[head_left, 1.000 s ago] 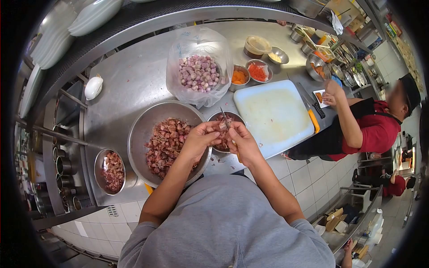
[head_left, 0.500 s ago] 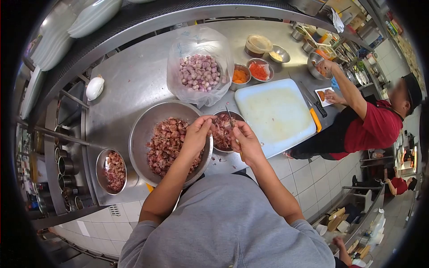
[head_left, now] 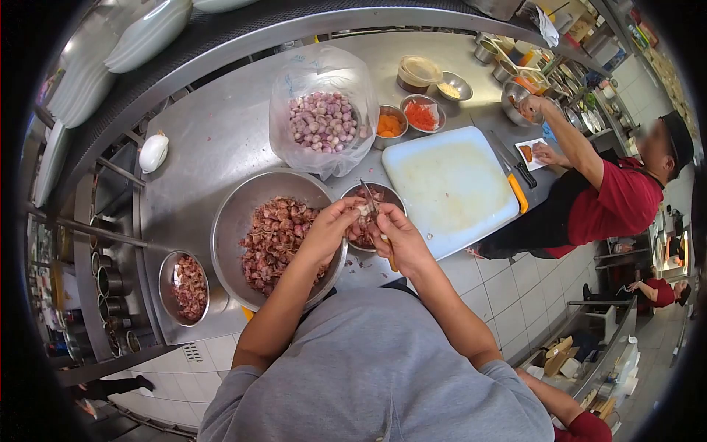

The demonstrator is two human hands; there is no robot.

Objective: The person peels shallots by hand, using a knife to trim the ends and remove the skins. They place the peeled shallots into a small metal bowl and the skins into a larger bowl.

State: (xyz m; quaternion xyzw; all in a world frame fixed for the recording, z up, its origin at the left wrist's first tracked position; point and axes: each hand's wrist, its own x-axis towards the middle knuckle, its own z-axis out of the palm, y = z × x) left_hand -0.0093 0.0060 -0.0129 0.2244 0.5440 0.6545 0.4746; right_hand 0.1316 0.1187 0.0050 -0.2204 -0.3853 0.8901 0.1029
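Observation:
Over a small steel bowl (head_left: 395, 196) of reddish peelings, my hands meet close together. My left hand (head_left: 333, 227) pinches a small pale shallot (head_left: 362, 211), partly hidden by the fingers. A small paring knife (head_left: 368, 194) with a yellow handle is gripped in my right hand (head_left: 403, 237), its blade pointing up beside the shallot. Under my left forearm stands a large steel bowl (head_left: 305, 186) holding unpeeled shallots (head_left: 274, 239). Behind it, a clear plastic bag (head_left: 283, 151) contains peeled shallots (head_left: 322, 121).
A white cutting board (head_left: 449, 193) lies right of the small bowl, with a yellow-handled knife (head_left: 518, 193) beside it. Another steel bowl (head_left: 166, 274) of shallot pieces sits far left. A co-worker (head_left: 626, 191) in red works at the right. A metal shelf (head_left: 324, 22) spans the back.
My left hand has moved slightly right and down, closer to my right hand. The pale shallot now shows at its fingertips, with the knife blade against or near it.

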